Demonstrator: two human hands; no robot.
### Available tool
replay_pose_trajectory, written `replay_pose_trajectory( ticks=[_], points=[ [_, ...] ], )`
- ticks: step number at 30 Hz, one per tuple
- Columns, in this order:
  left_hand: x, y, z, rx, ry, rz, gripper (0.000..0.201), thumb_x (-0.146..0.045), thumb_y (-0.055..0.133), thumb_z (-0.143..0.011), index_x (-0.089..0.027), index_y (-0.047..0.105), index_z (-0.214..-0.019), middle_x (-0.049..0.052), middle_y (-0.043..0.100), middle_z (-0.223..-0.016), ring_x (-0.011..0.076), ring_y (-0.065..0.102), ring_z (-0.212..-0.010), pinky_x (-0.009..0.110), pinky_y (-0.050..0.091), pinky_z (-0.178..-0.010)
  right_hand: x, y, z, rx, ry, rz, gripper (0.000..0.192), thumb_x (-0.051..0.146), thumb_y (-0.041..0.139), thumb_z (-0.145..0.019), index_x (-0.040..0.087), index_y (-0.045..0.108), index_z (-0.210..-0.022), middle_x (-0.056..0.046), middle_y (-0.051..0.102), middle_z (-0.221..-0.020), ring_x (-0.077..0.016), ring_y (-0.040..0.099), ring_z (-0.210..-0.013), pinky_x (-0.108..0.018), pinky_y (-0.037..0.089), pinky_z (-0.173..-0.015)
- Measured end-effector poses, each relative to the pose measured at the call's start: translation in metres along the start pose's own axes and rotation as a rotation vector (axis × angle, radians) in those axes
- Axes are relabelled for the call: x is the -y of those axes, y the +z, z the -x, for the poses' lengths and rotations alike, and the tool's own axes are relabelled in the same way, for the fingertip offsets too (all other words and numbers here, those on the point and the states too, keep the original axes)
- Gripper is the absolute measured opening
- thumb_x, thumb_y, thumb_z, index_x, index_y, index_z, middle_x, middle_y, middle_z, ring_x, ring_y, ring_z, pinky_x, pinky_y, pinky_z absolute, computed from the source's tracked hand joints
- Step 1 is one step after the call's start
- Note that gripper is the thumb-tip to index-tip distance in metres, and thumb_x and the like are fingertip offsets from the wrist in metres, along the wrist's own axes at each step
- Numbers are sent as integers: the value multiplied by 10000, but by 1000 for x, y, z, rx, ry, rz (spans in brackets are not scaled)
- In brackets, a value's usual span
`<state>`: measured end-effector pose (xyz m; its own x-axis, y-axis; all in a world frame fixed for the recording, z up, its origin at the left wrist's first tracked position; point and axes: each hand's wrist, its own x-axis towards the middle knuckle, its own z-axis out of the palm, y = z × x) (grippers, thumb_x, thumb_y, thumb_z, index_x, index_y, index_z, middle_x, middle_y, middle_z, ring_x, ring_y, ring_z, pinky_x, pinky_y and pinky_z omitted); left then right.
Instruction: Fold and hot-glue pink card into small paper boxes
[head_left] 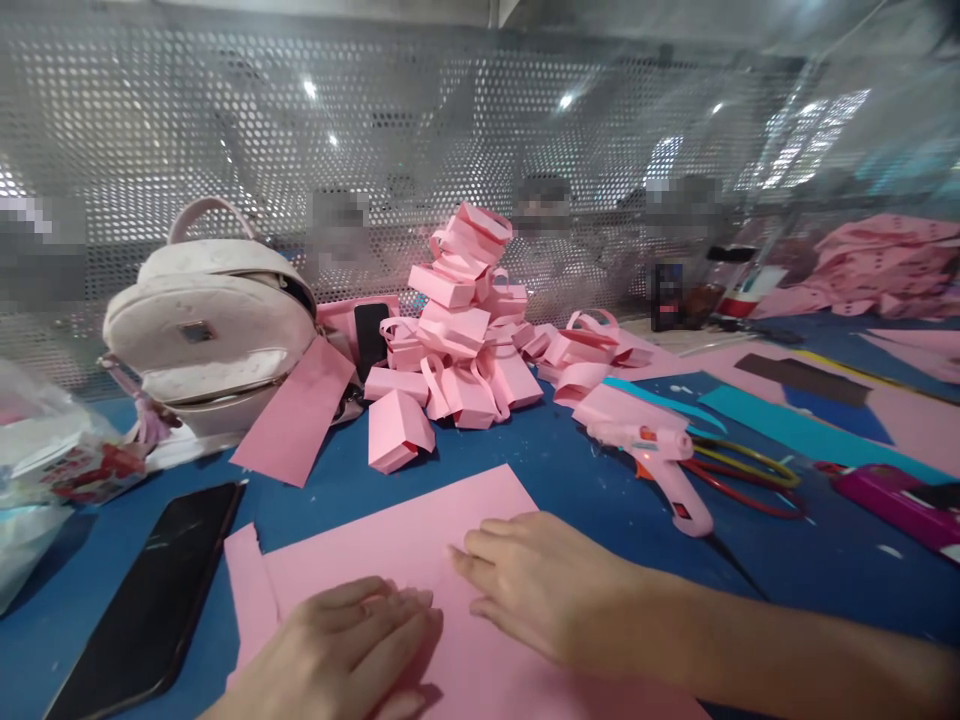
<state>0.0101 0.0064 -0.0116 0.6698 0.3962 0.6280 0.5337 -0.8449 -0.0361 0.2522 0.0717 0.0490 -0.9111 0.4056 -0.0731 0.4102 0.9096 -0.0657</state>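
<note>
pink paper sheet lies flat on the blue table, near the front edge, directly under both hands. a narrow folded flap shows along its left side.
left hand: palm down on the sheet's lower left part, fingers together and flat, gripping nothing.
right hand: palm down on the sheet just right of the left hand, fingers stretched flat toward the left, pressing the paper, gripping nothing. fingertips of the two hands are near each other, apart.
black phone lies face up just left of the sheet.
pink glue gun lies to the right, well apart from the hands.
pile of pink paper boxes stands behind the sheet.
white backpack at back left, a pink strip leaning on it.
</note>
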Motion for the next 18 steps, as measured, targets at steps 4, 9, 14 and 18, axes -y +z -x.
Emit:
replay_pose_trajectory(
  ticks=[4,9,14,18],
  points=[
    [-2,-12,-6,83,-13,-41,283,-221,467,-1059,-119,700,-1181,61,798,-1112,185,784,-937,285,632,-881,-7,-5,-3,-30,51,-124,205,256,532,-1007,179,708,-1078,-48,732,-975,-208,669,-867,-306,430,-684],
    [-4,-20,-17,88,-6,-11,284,-154,447,-1042,-101,704,-1151,96,803,-1074,224,789,-890,315,656,-725,-14,-4,-6,-34,213,-306,278,346,716,-897,218,638,-1130,-30,746,-1070,-222,693,-939,-286,435,-737],
    [-3,-18,-14,138,-42,-4,253,-129,482,-1022,-102,688,-1167,104,788,-1128,216,790,-818,323,651,-679,-16,-10,-5,18,216,-373,205,356,742,-873,216,649,-990,31,685,-791,-168,660,-757,-236,372,-645],
    [-2,-13,-8,143,-37,-42,237,-143,503,-1023,-124,694,-1162,94,784,-1149,202,787,-800,312,643,-696,-19,-15,-3,12,222,-395,196,321,744,-822,223,626,-944,60,626,-728,-139,614,-689,-213,331,-594]
  ],
)
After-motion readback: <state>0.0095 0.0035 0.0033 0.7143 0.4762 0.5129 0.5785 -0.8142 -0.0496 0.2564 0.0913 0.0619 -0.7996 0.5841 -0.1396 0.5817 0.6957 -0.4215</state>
